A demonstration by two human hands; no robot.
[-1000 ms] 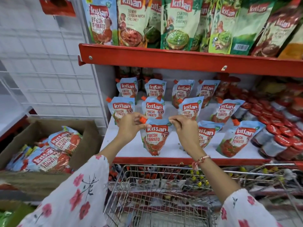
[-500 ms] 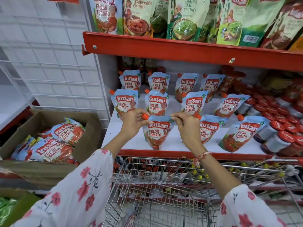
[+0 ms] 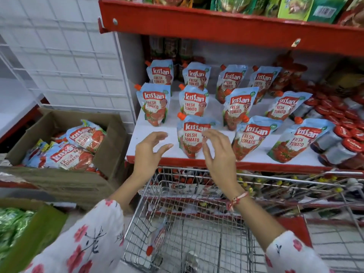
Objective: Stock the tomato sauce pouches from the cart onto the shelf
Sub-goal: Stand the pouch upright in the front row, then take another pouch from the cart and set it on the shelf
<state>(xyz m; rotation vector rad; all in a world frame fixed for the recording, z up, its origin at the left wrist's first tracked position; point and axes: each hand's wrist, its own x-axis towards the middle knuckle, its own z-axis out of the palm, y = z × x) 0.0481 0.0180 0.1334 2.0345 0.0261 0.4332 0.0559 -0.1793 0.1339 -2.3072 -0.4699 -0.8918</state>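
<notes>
A blue Kissan tomato sauce pouch with an orange spout stands upright at the front of the white shelf. My left hand hovers open just left of it, fingers spread, holding nothing. My right hand is open in front of the pouch's right side, apart from it. Several more pouches stand in rows behind and to the right. The wire cart is below my arms with one pouch lying in it.
A cardboard box at the left holds more tomato pouches. Red-lidded jars crowd the shelf's right end. The red upper shelf overhangs, and a white wire grid panel stands at the left.
Both hands have let go of the front pouch's top corners and drawn back toward me, fingers now spread. The pouch stays standing on the shelf. The view has tilted downward.
</notes>
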